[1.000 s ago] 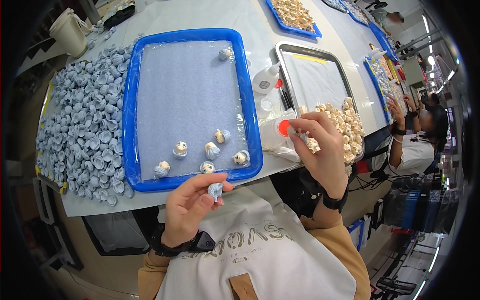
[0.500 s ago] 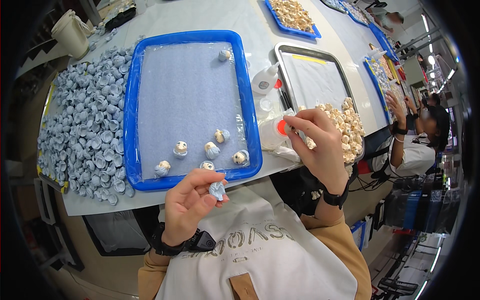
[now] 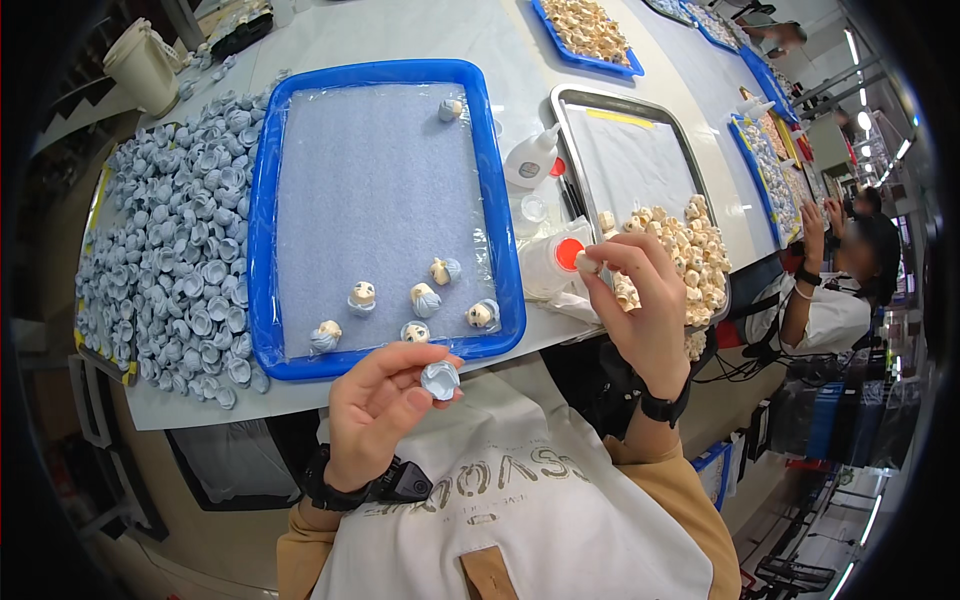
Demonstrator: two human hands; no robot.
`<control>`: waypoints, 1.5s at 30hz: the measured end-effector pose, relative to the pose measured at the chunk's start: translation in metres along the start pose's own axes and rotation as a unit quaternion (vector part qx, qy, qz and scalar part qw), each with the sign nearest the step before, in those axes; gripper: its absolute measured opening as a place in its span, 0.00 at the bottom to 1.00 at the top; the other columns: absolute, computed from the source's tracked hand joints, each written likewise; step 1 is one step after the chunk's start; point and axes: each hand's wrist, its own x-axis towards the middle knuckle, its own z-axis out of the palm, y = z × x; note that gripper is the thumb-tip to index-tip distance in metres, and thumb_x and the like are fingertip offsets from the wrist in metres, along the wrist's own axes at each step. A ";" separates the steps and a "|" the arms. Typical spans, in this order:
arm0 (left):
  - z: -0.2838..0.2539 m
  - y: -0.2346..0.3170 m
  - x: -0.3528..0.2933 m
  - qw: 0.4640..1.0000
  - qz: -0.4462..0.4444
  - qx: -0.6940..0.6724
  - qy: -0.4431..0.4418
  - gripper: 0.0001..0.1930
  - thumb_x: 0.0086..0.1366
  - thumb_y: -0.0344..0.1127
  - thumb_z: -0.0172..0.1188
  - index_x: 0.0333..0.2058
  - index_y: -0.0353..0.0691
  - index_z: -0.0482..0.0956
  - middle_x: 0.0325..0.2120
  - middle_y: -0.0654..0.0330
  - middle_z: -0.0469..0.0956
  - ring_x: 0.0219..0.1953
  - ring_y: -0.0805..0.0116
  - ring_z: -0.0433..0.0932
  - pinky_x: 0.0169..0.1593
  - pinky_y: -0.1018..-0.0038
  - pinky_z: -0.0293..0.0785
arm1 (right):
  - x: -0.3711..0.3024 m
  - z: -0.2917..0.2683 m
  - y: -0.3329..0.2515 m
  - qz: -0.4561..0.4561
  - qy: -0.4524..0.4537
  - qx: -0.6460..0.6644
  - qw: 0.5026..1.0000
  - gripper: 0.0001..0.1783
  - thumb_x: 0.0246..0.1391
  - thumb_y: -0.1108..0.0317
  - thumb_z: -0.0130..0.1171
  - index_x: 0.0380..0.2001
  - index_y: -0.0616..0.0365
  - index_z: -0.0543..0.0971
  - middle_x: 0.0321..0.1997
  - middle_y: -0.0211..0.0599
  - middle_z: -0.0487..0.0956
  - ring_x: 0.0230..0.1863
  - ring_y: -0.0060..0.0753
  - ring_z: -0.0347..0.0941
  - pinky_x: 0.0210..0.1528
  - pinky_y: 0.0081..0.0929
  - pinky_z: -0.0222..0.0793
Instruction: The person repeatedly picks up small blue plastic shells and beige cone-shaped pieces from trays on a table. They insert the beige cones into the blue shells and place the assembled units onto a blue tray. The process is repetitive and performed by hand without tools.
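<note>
Pinched between the thumb and fingers of my left hand (image 3: 375,408) is a light blue hollow doll hair piece (image 3: 440,381), its open side facing up. It is just in front of the near rim of the blue tray (image 3: 262,230). My right hand (image 3: 648,315) grips a small cream doll head (image 3: 587,262) at its fingertips, beside a translucent jar (image 3: 543,270) with a red-orange top. Inside the blue tray lie several doll heads (image 3: 424,300) fitted with blue hair, mostly near its front edge.
A large heap of blue hair pieces (image 3: 190,250) covers the left. Loose cream heads (image 3: 690,245) fill the near end of a metal tray (image 3: 640,160). A white squeeze bottle (image 3: 530,158) stands between the trays. Another person (image 3: 840,290) works at the far right.
My left fingers have turned the hair piece so its hollow shows. My right hand has shifted slightly, and the cream head is now plainer to see by the jar.
</note>
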 end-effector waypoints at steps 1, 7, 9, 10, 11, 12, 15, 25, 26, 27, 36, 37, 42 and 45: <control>0.000 -0.001 0.000 1.000 0.007 -0.003 0.000 0.18 0.62 0.30 0.54 0.48 0.25 0.68 0.43 0.49 0.73 0.42 0.67 0.75 0.46 0.73 0.72 | -0.001 0.001 0.000 0.001 0.006 0.000 1.000 0.11 0.41 0.79 0.61 0.32 0.60 0.76 0.31 0.39 0.73 0.32 0.39 0.72 0.34 0.30 0.67; 0.010 -0.002 0.002 0.999 0.017 0.005 0.051 0.19 0.57 0.32 0.59 0.45 0.27 0.69 0.41 0.49 0.73 0.39 0.67 0.75 0.42 0.73 0.72 | -0.014 0.006 -0.019 0.032 0.067 0.149 0.986 0.14 0.37 0.81 0.62 0.33 0.61 0.76 0.34 0.40 0.75 0.34 0.36 0.73 0.36 0.27 0.70; 0.015 -0.003 0.004 0.997 0.019 -0.007 0.072 0.19 0.56 0.30 0.60 0.45 0.28 0.69 0.41 0.50 0.73 0.41 0.67 0.74 0.44 0.73 0.72 | -0.016 0.001 -0.040 0.009 0.025 0.261 0.965 0.17 0.36 0.82 0.62 0.35 0.62 0.76 0.36 0.41 0.76 0.35 0.37 0.74 0.38 0.25 0.71; 0.012 -0.003 0.003 0.998 0.043 0.006 0.045 0.18 0.55 0.25 0.58 0.45 0.27 0.69 0.41 0.50 0.72 0.43 0.66 0.74 0.47 0.72 0.71 | -0.015 -0.001 -0.050 -0.026 -0.026 0.314 0.949 0.18 0.35 0.82 0.63 0.35 0.63 0.76 0.36 0.42 0.76 0.36 0.37 0.74 0.39 0.25 0.71; 0.007 -0.004 0.003 0.997 0.067 0.018 0.018 0.18 0.54 0.20 0.57 0.45 0.26 0.69 0.42 0.51 0.71 0.44 0.66 0.73 0.49 0.72 0.70 | -0.016 0.002 -0.057 -0.022 -0.065 0.355 0.932 0.19 0.35 0.82 0.64 0.36 0.63 0.76 0.37 0.42 0.76 0.37 0.38 0.75 0.39 0.26 0.71; 0.005 -0.004 0.003 0.996 0.090 0.027 -0.010 0.18 0.54 0.16 0.56 0.45 0.26 0.69 0.43 0.51 0.70 0.46 0.66 0.73 0.52 0.72 0.69 | -0.014 0.006 -0.061 -0.052 -0.078 0.351 0.932 0.20 0.34 0.82 0.64 0.37 0.63 0.77 0.36 0.42 0.76 0.35 0.36 0.75 0.37 0.25 0.71; 0.013 -0.002 0.001 0.989 0.132 0.055 0.023 0.19 0.51 0.17 0.61 0.43 0.27 0.71 0.42 0.52 0.70 0.45 0.67 0.73 0.51 0.72 0.70 | -0.009 0.011 -0.069 -0.043 -0.106 0.341 0.933 0.18 0.36 0.80 0.64 0.37 0.63 0.77 0.34 0.40 0.75 0.32 0.33 0.75 0.33 0.23 0.71; 0.006 -0.006 -0.002 0.959 0.192 0.205 0.031 0.18 0.46 0.20 0.69 0.38 0.30 0.76 0.39 0.52 0.73 0.39 0.68 0.75 0.41 0.77 0.74 | -0.011 0.019 -0.065 -0.057 -0.143 0.313 0.937 0.18 0.39 0.75 0.67 0.38 0.60 0.80 0.33 0.37 0.76 0.30 0.31 0.74 0.30 0.24 0.70; 0.004 -0.006 -0.002 0.955 0.199 0.219 0.026 0.18 0.46 0.20 0.69 0.37 0.30 0.76 0.39 0.52 0.73 0.38 0.69 0.75 0.41 0.77 0.74 | -0.014 0.020 -0.066 -0.059 -0.136 0.306 0.940 0.18 0.38 0.74 0.68 0.38 0.61 0.80 0.33 0.38 0.77 0.30 0.31 0.75 0.31 0.24 0.70; 0.004 -0.006 -0.002 0.950 0.207 0.231 0.021 0.18 0.46 0.21 0.69 0.37 0.30 0.76 0.39 0.52 0.73 0.38 0.69 0.76 0.41 0.77 0.74 | -0.016 0.020 -0.067 -0.057 -0.133 0.309 0.940 0.19 0.38 0.73 0.69 0.38 0.61 0.80 0.33 0.38 0.77 0.31 0.31 0.74 0.32 0.24 0.70; 0.002 -0.015 -0.006 0.987 0.152 0.013 0.052 0.08 0.57 0.24 0.61 0.36 0.29 0.75 0.39 0.49 0.74 0.38 0.69 0.75 0.40 0.77 0.74 | -0.014 0.046 -0.074 -0.189 -0.003 0.167 0.968 0.28 0.35 0.64 0.67 0.43 0.64 0.76 0.36 0.40 0.74 0.31 0.38 0.70 0.32 0.30 0.67; 0.000 -0.014 -0.007 0.988 0.143 0.051 0.039 0.10 0.58 0.26 0.60 0.38 0.29 0.74 0.41 0.48 0.73 0.39 0.67 0.75 0.41 0.75 0.74 | -0.015 0.048 -0.072 -0.185 -0.006 0.153 0.971 0.27 0.35 0.64 0.67 0.42 0.64 0.76 0.36 0.41 0.74 0.31 0.39 0.70 0.31 0.30 0.67; -0.010 0.023 -0.020 0.896 0.070 0.431 -0.085 0.22 0.61 0.39 0.59 0.49 0.29 0.71 0.49 0.43 0.69 0.50 0.54 0.71 0.52 0.62 0.67 | -0.018 0.047 -0.059 -0.146 -0.078 0.086 0.982 0.21 0.37 0.67 0.66 0.37 0.64 0.75 0.35 0.42 0.74 0.30 0.40 0.71 0.30 0.30 0.66; -0.026 0.065 -0.078 0.661 0.262 0.630 0.310 0.36 0.57 0.44 0.62 0.58 0.32 0.59 0.57 0.44 0.60 0.61 0.50 0.58 0.61 0.57 0.53 | -0.018 0.043 -0.047 -0.120 -0.109 0.036 0.986 0.18 0.39 0.68 0.65 0.36 0.63 0.75 0.32 0.38 0.73 0.31 0.38 0.69 0.31 0.30 0.65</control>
